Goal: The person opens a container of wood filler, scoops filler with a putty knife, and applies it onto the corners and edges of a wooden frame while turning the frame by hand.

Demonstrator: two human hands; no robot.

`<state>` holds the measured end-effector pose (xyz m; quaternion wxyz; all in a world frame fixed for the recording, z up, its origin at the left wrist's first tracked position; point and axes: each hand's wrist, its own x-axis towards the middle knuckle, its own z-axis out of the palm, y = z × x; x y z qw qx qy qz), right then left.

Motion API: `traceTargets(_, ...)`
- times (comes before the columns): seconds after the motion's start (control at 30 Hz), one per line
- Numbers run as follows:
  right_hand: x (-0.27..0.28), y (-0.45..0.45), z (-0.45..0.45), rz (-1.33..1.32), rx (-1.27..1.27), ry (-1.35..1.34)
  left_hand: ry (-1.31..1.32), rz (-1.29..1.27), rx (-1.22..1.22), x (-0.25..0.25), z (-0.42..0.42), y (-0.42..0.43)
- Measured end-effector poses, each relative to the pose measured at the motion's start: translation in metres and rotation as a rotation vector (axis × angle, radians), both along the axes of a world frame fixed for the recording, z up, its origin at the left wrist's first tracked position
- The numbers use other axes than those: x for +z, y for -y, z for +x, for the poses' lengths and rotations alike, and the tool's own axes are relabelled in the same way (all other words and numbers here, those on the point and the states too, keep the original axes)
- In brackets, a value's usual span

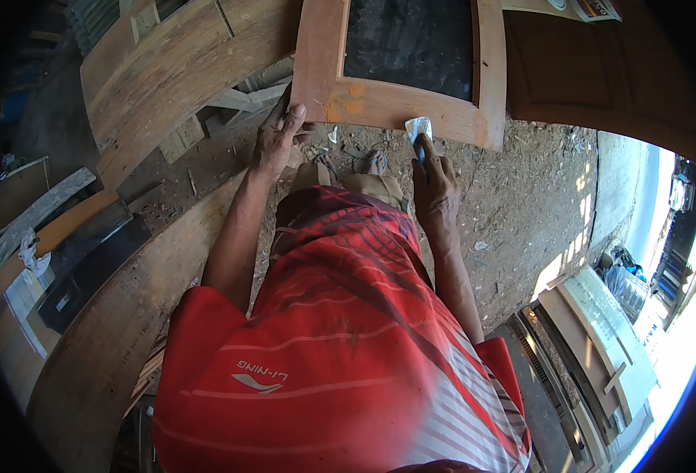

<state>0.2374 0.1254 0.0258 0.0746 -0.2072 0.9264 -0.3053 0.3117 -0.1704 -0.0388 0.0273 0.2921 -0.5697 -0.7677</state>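
While the left hand (275,146) steadies the near left corner of a wooden frame (316,59), the right hand (438,183) grips a flat scraper (419,128) at the frame's near edge. Left hand: closed about the corner, thumb laid against the wood, the other fingers partly hidden. Right hand: closed on the scraper, its pale, smeared blade pointing away from the wearer and overlapping the near edge right of its middle — whether blade and wood touch cannot be told. The frame lies in front of the wearer and surrounds a dark panel (408,46); orange patches (354,91) mark its near rail, mostly toward the near left corner, with a fainter stain near the right one. What supports the frame is not visible.

Surroundings: beyond the frame's right edge, a brown panelled door (576,75); beyond its left edge, a broad wooden board (182,79). Below — littered earth floor (513,213), with the wearer's feet (376,164) under the near edge; a red shirt (308,378) fills the foreground, and stacked boards (600,347) stand to its right
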Motion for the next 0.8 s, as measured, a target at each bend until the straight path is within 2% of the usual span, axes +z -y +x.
traceTargets(0.1, -0.058, -0.019, 0.022, -0.044, -0.045, -0.073, 0.053, -0.020, -0.012, -0.009, 0.001, 0.002)
traceTargets(0.13, -0.058, -0.026, 0.034, 0.064, -0.019, 0.042, 0.046, -0.020, -0.011, -0.008, 0.000, 0.002)
traceTargets(0.2, -0.100, -0.058, 0.070, 0.109, 0.035, 0.162, 0.033, -0.024, -0.016, -0.002, 0.000, 0.002)
traceTargets(0.3, -0.054, -0.049, 0.075, -0.159, -0.267, 0.517, 0.085, -0.035, 0.011, 0.000, -0.001, -0.001)
traceTargets(0.33, -0.021, -0.037, 0.065, -0.292, -0.245, 0.442, 0.103, -0.006, 0.008, -0.003, 0.015, -0.006)
traceTargets(0.37, -0.013, -0.033, 0.058, -0.399, -0.314, 0.477, 0.092, 0.014, -0.002, -0.010, 0.014, -0.003)
traceTargets(0.5, -0.007, -0.003, 0.013, -0.778, -0.527, 0.650, 0.031, 0.052, -0.034, -0.013, 0.001, 0.002)
traceTargets(0.63, -0.049, -0.015, 0.041, -0.684, -0.628, 0.740, 0.074, -0.005, -0.043, -0.010, 0.001, 0.006)
traceTargets(0.73, -0.057, -0.033, 0.071, -0.460, -0.636, 0.626, 0.041, 0.014, -0.026, 0.000, -0.001, 0.002)
traceTargets(0.77, -0.056, -0.037, 0.070, -0.563, -0.666, 0.598, 0.066, 0.003, -0.015, -0.009, 0.000, 0.002)
traceTargets(0.8, -0.047, -0.038, 0.066, -0.529, -0.634, 0.525, 0.064, 0.022, -0.010, -0.012, 0.006, 0.001)
